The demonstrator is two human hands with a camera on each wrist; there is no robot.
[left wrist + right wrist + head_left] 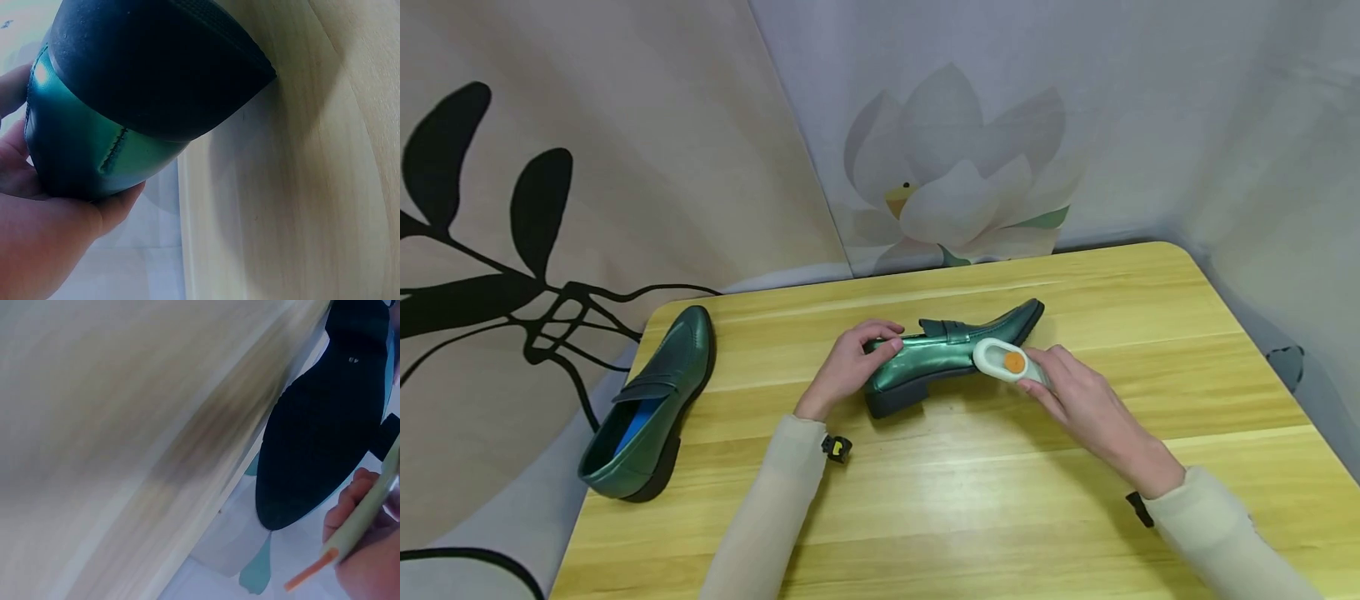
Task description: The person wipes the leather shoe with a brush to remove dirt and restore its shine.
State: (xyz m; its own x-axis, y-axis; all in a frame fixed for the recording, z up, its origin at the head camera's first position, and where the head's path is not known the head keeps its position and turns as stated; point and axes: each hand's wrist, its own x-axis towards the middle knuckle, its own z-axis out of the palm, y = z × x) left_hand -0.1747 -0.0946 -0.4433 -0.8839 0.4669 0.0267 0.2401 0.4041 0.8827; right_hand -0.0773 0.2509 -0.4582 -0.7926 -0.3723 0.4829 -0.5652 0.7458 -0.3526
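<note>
Head: left hand grips the heel end of a green loafer mid-bench. Right hand grasps a white tool with an orange button, overlapping the loafer's forefoot; contact unclear. Second loafer sits upright at the bench's left edge.

Left wrist: thumb and fingers around the heel end, dark heel block tilted.

Right wrist: dark sole faces camera; fingers curled round tool, orange part jutting.
</note>
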